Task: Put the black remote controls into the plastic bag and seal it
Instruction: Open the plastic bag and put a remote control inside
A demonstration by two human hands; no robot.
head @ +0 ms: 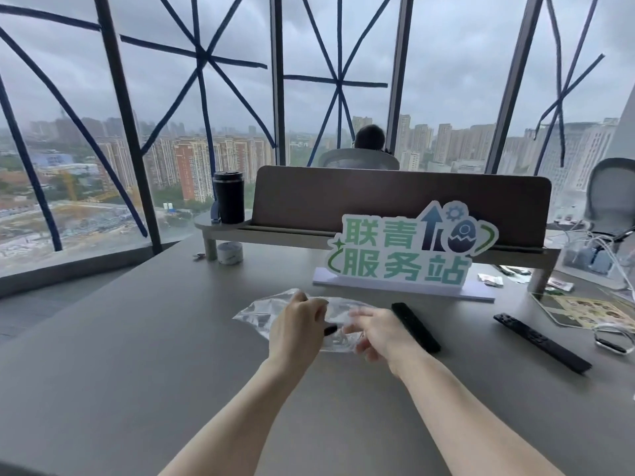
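Note:
A clear, crumpled plastic bag (258, 312) lies on the grey table (137, 338) in front of me. My left hand (297, 329) is closed on the bag's near edge. A short black end (330, 329) shows beside its thumb; I cannot tell what it belongs to. My right hand (376, 333) is blurred, its fingers spread at the bag's right side, holding nothing that I can see. One black remote (416, 327) lies on the table just right of that hand. A longer black remote (542, 342) with buttons lies further right.
A green-and-white standing sign (405, 250) is just behind the bag. Behind it is a desk shelf with a brown divider (395, 201), a black tumbler (228, 197) and a tape roll (229, 253). A wristband (615, 340), a printed sheet (584, 312) and cables lie far right. A person sits beyond the divider.

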